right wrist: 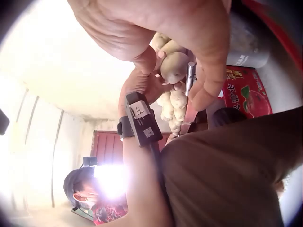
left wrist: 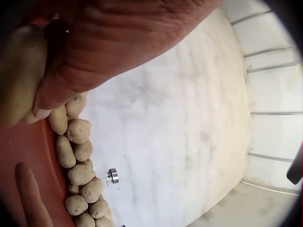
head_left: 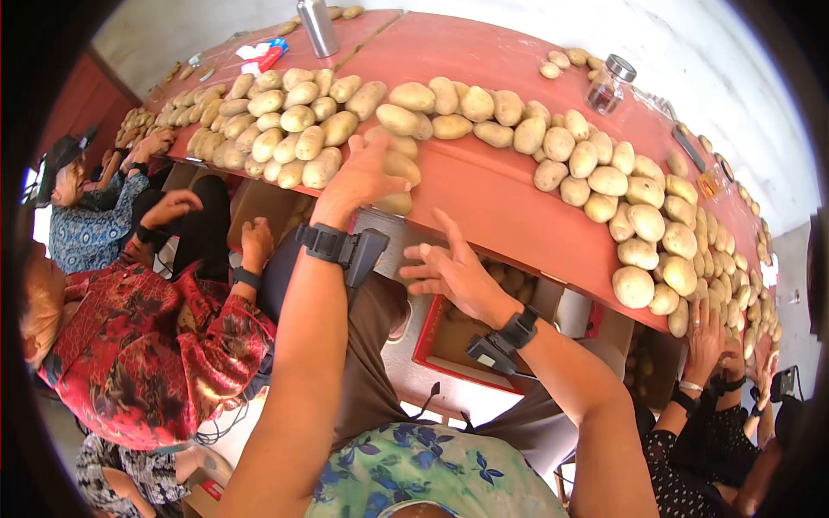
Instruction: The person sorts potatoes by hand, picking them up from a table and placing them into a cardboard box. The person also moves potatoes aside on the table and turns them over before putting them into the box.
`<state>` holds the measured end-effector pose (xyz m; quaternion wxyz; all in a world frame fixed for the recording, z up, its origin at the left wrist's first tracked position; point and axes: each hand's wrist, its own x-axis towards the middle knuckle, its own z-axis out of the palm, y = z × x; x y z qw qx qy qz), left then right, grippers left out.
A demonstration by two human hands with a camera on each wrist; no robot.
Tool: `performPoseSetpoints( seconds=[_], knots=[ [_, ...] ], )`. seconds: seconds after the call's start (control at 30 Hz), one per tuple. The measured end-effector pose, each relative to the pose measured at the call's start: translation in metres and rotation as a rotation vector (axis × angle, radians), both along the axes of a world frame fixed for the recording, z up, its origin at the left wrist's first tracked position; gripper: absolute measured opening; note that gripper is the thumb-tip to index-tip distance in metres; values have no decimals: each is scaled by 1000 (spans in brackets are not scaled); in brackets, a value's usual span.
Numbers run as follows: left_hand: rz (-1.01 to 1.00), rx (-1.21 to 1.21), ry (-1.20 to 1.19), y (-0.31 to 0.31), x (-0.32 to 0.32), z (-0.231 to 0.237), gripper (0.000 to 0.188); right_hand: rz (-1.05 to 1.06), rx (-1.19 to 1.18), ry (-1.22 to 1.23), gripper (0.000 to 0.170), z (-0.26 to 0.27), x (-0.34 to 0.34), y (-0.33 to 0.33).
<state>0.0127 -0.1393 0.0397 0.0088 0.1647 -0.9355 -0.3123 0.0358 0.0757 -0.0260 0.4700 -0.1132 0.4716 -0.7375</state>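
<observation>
My left hand (head_left: pixel 358 179) is at the table's front edge, beside a short column of potatoes (head_left: pixel 402 169). Its thumb and fingers curl round a potato (right wrist: pixel 175 67), seen in the right wrist view. That potato (left wrist: pixel 20 75) looks large and blurred in the left wrist view, close to the thumb. My right hand (head_left: pixel 462 278) hovers in front of the table edge with fingers spread and holds nothing. Below it stands an open red-sided box (head_left: pixel 429 332) with potatoes inside.
Potatoes are heaped left (head_left: pixel 298 118) and right (head_left: pixel 643 220) along the red table (head_left: pixel 509 203). A steel flask (head_left: pixel 318 28) and a glass jar (head_left: pixel 610 85) stand behind them. Other people's hands work close by on both sides. A drawer-like metal edge (head_left: pixel 561 281) lines the front.
</observation>
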Motion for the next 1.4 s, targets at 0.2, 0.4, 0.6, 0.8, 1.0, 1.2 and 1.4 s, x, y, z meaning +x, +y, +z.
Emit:
performPoseSetpoints(
  seconds=[0.2,0.4,0.6,0.8,1.0,1.2,1.4],
  knots=[
    [-376,235,-17,25,-1,0,55,-141,-257,-270,76,-8,-7,-10],
    [-327,408,-138,35,1,7,44,-251,-124,-324,44,-15,-5,8],
    [-419,157,7,35,-3,-6,35,-72,48,-445,28,-38,45,35],
    [-401,-8,-61,36,-16,-13,33,-271,477,-645,31,-108,61,75],
    [-448,-61,13,32,-13,-22,40,-826,612,-570,31,-167,9,102],
    [-332,-108,93,27,-16,-25,46,-328,380,-298,23,-102,32,60],
    [-52,231,19,-1,-10,-9,48,109,371,34,18,-64,52,42]
  ],
)
